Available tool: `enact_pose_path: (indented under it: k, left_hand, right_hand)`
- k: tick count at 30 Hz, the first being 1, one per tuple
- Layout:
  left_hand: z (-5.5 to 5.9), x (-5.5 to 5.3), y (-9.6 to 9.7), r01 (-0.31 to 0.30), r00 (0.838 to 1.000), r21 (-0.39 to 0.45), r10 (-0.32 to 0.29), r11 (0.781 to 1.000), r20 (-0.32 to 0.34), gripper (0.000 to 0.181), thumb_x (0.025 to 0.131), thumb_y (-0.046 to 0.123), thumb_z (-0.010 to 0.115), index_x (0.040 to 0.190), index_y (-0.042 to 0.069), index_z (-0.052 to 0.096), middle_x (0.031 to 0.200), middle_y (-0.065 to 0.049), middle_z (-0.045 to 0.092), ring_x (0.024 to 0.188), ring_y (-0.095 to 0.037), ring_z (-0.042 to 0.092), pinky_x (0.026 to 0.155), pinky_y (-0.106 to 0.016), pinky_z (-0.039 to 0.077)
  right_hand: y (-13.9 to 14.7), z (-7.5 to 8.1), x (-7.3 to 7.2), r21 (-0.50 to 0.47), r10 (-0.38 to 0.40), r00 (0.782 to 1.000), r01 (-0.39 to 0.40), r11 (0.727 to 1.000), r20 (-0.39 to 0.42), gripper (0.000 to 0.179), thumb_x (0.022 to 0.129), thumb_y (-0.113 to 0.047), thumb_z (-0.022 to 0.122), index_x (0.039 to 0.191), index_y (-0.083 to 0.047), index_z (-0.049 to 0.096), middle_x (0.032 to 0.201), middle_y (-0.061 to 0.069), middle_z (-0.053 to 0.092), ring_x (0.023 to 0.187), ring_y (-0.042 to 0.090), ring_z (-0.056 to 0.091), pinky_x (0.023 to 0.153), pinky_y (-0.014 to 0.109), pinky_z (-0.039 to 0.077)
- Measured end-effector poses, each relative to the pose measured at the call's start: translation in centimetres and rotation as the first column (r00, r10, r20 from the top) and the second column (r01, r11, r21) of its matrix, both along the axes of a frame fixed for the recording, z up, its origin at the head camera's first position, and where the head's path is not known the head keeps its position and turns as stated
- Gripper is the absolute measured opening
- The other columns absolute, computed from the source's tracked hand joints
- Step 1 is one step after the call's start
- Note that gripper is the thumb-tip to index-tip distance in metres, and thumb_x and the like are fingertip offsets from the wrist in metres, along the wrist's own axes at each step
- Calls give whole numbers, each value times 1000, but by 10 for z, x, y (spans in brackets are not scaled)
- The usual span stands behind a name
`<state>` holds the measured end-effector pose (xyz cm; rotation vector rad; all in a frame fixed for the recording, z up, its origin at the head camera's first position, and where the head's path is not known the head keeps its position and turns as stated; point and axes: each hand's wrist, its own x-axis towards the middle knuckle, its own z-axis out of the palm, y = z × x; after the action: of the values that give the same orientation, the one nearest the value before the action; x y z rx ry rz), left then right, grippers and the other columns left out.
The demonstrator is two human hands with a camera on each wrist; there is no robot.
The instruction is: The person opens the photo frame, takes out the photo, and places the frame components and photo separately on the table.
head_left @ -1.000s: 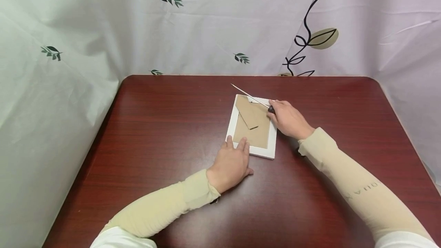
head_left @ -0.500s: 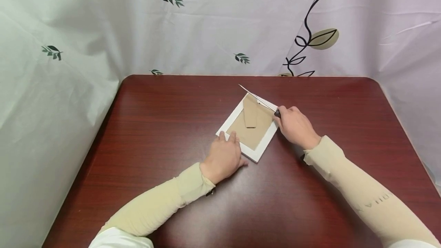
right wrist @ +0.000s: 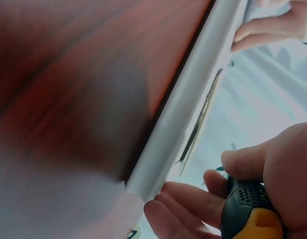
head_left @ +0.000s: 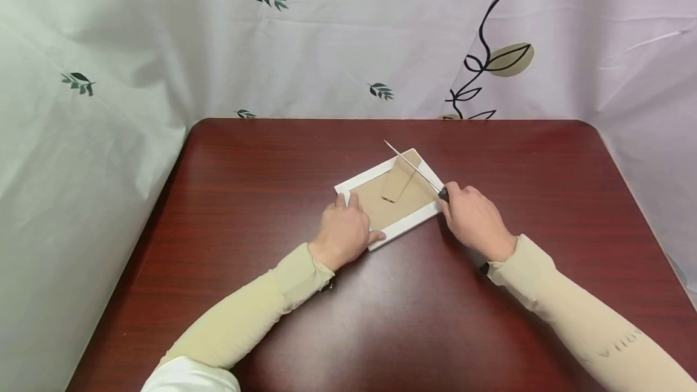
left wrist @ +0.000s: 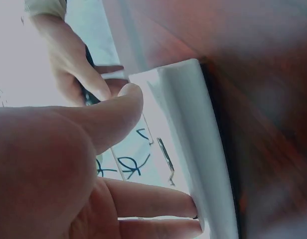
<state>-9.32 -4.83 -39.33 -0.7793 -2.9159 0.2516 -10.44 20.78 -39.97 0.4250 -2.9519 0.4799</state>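
A white picture frame lies back side up on the table, turned at a slant. Its brown backing carries a stand leg of the same brown. My left hand rests on the frame's left end, fingers straight and thumb at the near corner. In my right hand is a screwdriver with a black and yellow handle. Its long metal shaft passes above the frame, pointing far left. Fingertips of that hand touch the frame's right corner. Whether the shaft touches the frame cannot be told.
The dark red wooden table surrounds the frame on all sides. Behind its far edge hangs a pale curtain with leaf prints. Both forearms wear beige sleeves.
The picture frame has turned clockwise, from nearly upright in view to lying slanted lengthwise. My left hand has moved slightly left and away; my right hand has come right and nearer, still holding the screwdriver.
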Motion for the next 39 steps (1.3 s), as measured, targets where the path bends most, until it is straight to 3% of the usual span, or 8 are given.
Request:
enact_pose_path:
  k: [4,8,12,15,21,28,34,39]
  left_hand:
    - [-1,-7,-2,-14,999,11,14,1000,35,72,88,64,64,105,-5,76,134,-22,62,119,-41,60,80,-42,57]
    - [-2,-14,-4,-12,996,16,11,1000,86,77,90,62,63,121,-9,68,140,-23,57,124,-41,57,85,-42,56]
    - [-1,-23,-7,-12,985,16,9,1000,172,84,91,62,61,137,-9,57,148,-21,50,133,-40,51,95,-44,53]
    - [1,-31,-11,-19,974,32,12,999,228,84,89,63,63,138,-4,57,152,-18,46,137,-36,47,101,-45,49]
    - [3,-43,-17,-21,960,97,-7,995,279,65,83,61,72,118,7,71,151,-17,48,139,-30,47,101,-46,50]
    - [3,-47,-22,-10,962,138,-28,990,272,63,80,60,76,116,9,72,150,-18,49,135,-28,51,95,-46,53]
    - [5,-49,-21,11,967,190,-58,982,247,49,79,57,79,93,10,71,144,-17,55,125,-32,59,92,-45,55]
    - [10,-58,-16,11,967,226,-68,974,247,48,80,57,79,83,11,64,139,-17,60,114,-32,65,81,-44,57]
  right_hand:
    - [-2,1,9,-9,-4,1000,4,1000,-9,21,98,-15,61,94,3,52,66,16,57,70,39,59,56,55,50]
    - [-4,1,18,-11,4,999,-4,1000,-33,22,97,-14,61,90,3,51,62,14,55,68,38,59,55,53,50]
    - [-5,2,27,0,11,999,-11,1000,-38,23,96,-13,62,86,2,49,59,11,51,65,35,57,52,51,49]
    - [-6,2,32,-1,24,999,-24,1000,-45,24,96,-13,63,84,1,48,57,9,49,61,34,56,51,50,48]
    - [-9,2,39,-5,45,998,-45,999,-47,23,95,-12,64,84,1,49,56,7,47,58,32,55,51,49,48]
    - [-11,6,44,-15,38,999,-38,999,-8,22,96,-13,64,85,0,50,58,5,46,58,30,53,52,48,47]
    - [-4,10,44,-143,-35,995,47,989,89,17,98,-15,62,97,2,57,65,6,51,59,26,53,56,47,47]
    - [1,11,46,-213,-62,976,107,971,208,26,99,-20,60,111,3,61,72,3,61,65,22,58,63,44,50]
